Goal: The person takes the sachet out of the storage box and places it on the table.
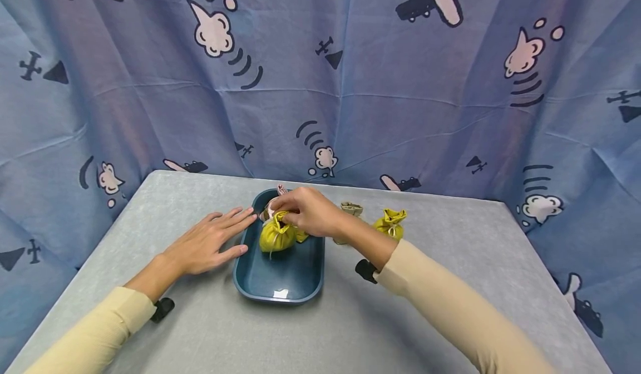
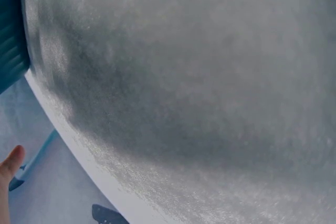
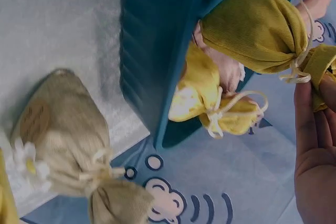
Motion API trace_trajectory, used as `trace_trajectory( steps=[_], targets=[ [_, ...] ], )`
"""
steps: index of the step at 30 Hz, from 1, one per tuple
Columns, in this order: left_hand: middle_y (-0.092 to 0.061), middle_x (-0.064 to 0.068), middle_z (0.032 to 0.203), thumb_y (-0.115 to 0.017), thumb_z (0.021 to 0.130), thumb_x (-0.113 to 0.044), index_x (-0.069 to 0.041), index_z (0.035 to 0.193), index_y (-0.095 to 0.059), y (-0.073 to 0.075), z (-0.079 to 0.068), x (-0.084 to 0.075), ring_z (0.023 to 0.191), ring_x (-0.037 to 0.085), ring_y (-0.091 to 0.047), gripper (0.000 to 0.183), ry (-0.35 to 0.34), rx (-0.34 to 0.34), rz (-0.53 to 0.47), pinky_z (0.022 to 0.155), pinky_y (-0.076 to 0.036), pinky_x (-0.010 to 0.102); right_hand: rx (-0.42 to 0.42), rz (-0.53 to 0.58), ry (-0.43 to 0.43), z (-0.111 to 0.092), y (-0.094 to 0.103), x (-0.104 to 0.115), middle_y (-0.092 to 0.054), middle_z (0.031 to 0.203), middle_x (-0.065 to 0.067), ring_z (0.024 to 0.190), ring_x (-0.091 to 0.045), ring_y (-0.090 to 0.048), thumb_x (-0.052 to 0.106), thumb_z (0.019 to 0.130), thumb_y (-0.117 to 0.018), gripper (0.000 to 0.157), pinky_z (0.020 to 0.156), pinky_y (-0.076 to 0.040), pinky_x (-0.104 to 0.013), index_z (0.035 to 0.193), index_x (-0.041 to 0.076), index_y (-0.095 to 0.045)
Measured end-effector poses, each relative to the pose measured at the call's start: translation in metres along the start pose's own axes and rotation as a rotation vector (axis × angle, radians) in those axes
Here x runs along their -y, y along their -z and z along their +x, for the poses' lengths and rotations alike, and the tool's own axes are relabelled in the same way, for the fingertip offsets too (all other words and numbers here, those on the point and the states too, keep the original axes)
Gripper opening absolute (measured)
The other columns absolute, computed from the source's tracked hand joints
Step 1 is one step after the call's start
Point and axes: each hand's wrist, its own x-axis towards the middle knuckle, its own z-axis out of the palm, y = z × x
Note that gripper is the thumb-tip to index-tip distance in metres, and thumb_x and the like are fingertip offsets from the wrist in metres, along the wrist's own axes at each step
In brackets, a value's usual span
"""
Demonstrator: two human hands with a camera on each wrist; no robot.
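The two hands are apart. In the middle of the head view, the right hand [image 1: 312,212] pinches the top of one yellow bag [image 1: 276,238] over one blue tray [image 1: 280,279]. The left hand [image 1: 212,240] has straight fingers at the tray's left edge. A second yellow bag [image 3: 197,72] and at least one pink bag [image 3: 223,66] are in the tray. Right of it sit one tan bag [image 3: 65,124] and a third yellow bag [image 1: 389,224].

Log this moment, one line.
right hand grips yellow bag over blue tray | left hand at tray rim | in tray: another yellow bag, pink cloth | outside: beige bag, third yellow bag
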Motion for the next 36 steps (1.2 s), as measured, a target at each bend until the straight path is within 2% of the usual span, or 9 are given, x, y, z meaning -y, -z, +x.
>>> trace_trajectory(
  steps=[5,13,24,31,36],
  targets=[
    [-0.030,0.003,0.162,-0.049,0.102,-0.051,-0.017,0.157,-0.034,0.000,-0.001,0.000,0.147,0.031,-0.030,0.066,0.001,0.001,-0.002,0.110,-0.029,0.059,-0.025,0.001,0.018,-0.007,0.013,0.006,-0.072,0.115,-0.012,0.106,-0.016,-0.069,-0.009,0.091,-0.065,0.032,0.087,-0.054,-0.023,0.122,0.000,-0.070],
    [-0.032,0.004,0.161,-0.050,0.102,-0.050,-0.016,0.156,-0.036,-0.001,0.000,0.001,0.146,0.031,-0.031,0.066,-0.014,-0.016,0.006,0.110,-0.030,0.059,-0.067,0.078,0.071,-0.021,0.031,0.011,-0.072,0.113,-0.015,0.100,-0.016,-0.070,-0.011,0.090,-0.063,0.032,0.082,-0.056,-0.025,0.121,-0.003,-0.069],
    [-0.032,0.005,0.161,-0.049,0.102,-0.051,-0.015,0.156,-0.036,0.000,0.000,0.000,0.147,0.031,-0.030,0.067,-0.016,-0.015,0.011,0.111,-0.029,0.058,-0.132,0.096,0.039,-0.061,0.059,0.013,-0.074,0.108,-0.015,0.100,-0.021,-0.072,-0.012,0.088,-0.065,0.034,0.081,-0.058,-0.029,0.121,-0.004,-0.068],
    [-0.032,0.004,0.161,-0.049,0.102,-0.050,-0.015,0.156,-0.035,-0.001,-0.001,0.001,0.146,0.031,-0.031,0.066,-0.019,-0.019,0.017,0.111,-0.029,0.058,-0.157,0.041,0.000,-0.083,0.071,0.005,-0.075,0.104,-0.009,0.095,-0.019,-0.073,-0.009,0.088,-0.068,0.033,0.079,-0.058,-0.028,0.120,-0.001,-0.070],
    [-0.031,0.004,0.161,-0.049,0.102,-0.050,-0.015,0.156,-0.035,-0.002,0.000,0.001,0.147,0.031,-0.030,0.066,-0.021,-0.020,0.019,0.110,-0.029,0.058,-0.168,0.024,-0.011,-0.099,0.077,-0.006,-0.075,0.105,-0.012,0.094,-0.021,-0.073,-0.011,0.087,-0.069,0.032,0.078,-0.058,-0.029,0.118,-0.003,-0.070]
  ],
)
